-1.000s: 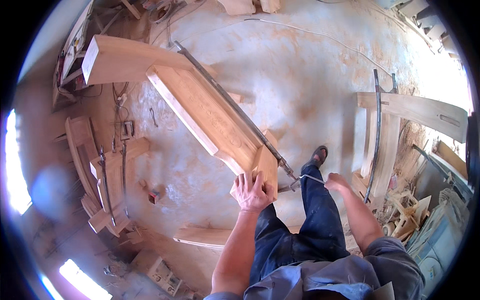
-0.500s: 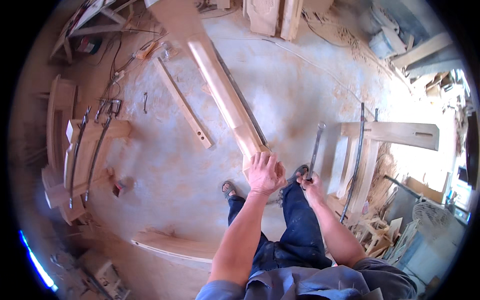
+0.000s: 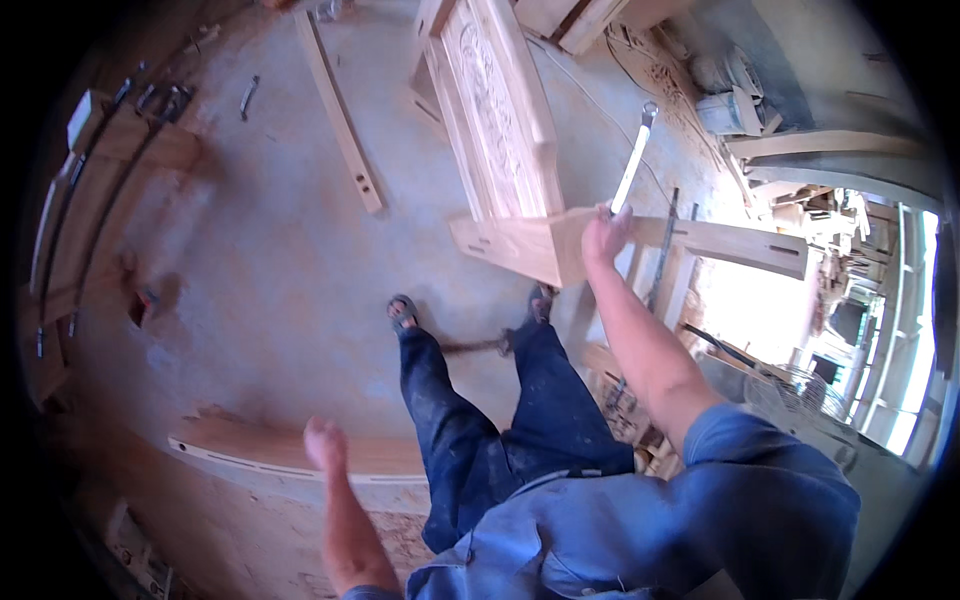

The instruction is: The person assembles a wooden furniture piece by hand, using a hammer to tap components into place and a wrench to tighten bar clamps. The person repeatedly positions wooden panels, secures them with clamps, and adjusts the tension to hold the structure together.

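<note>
My right hand (image 3: pixel 607 236) is closed round the lower end of a long metal ring wrench (image 3: pixel 634 158), which points up and away. Just behind that hand stands a wooden furniture piece with a carved panel (image 3: pixel 490 95) and a thick leg post (image 3: pixel 512 247); whether the hand also touches the post, I cannot tell. Off to the lower left, my left hand (image 3: pixel 325 443) is away from the furniture piece, over a slotted wooden board (image 3: pixel 250 458) on the floor. Motion blurs its fingers.
A long wooden bar with holes (image 3: pixel 340 120) and a small wrench (image 3: pixel 249 98) lie on the floor ahead. Clamped wooden parts (image 3: pixel 120 140) stand at left. At right are another slotted wooden piece (image 3: pixel 740 244), a fan guard (image 3: pixel 805 390) and scrap wood.
My left hand has let go of the wooden piece and swung to the lower left. My right hand has risen with the wrench. The furniture piece has turned, and its carved panel now shows.
</note>
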Demonstrator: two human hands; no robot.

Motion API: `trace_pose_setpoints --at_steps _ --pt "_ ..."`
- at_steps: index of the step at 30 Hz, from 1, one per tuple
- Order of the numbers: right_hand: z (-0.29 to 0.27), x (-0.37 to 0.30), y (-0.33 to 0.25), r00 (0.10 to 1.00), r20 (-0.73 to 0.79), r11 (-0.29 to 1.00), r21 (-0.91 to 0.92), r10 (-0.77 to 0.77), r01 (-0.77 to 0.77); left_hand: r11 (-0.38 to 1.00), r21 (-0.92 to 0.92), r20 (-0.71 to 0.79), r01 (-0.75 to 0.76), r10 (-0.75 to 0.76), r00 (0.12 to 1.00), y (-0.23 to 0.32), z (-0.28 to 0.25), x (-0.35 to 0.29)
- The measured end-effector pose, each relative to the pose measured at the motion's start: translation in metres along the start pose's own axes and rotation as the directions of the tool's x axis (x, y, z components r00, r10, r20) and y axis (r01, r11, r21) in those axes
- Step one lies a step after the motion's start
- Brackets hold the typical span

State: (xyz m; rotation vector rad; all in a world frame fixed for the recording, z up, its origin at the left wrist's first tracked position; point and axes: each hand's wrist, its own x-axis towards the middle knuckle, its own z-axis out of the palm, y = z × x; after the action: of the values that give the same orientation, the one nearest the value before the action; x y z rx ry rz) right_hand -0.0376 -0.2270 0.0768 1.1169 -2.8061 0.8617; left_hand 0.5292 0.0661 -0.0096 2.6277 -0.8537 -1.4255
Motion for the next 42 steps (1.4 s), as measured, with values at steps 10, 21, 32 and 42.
trace_pose_setpoints --at_steps 10,21,32,42 --pt "-0.001 -0.005 -0.017 0.999 0.038 0.987 -0.163 -0.013 0.019 0.972 0.057 -0.03 0.228 -0.226 0.974 -0.189 0.03 -0.121" --pt "0.002 -0.007 -0.038 0.994 0.084 0.952 -0.302 0.074 -0.045 0.674 -0.735 0.25 0.075 0.167 0.954 0.117 0.115 -0.097" --pt "0.003 -0.004 -0.027 0.995 0.093 0.953 -0.303 0.043 -0.013 0.919 -0.288 0.335 0.269 -0.166 0.927 -0.022 0.094 -0.065" --pt "-0.001 -0.005 -0.032 0.994 0.105 0.957 -0.291 0.026 0.006 0.996 0.091 0.238 0.003 -0.025 0.971 0.021 0.067 -0.118"
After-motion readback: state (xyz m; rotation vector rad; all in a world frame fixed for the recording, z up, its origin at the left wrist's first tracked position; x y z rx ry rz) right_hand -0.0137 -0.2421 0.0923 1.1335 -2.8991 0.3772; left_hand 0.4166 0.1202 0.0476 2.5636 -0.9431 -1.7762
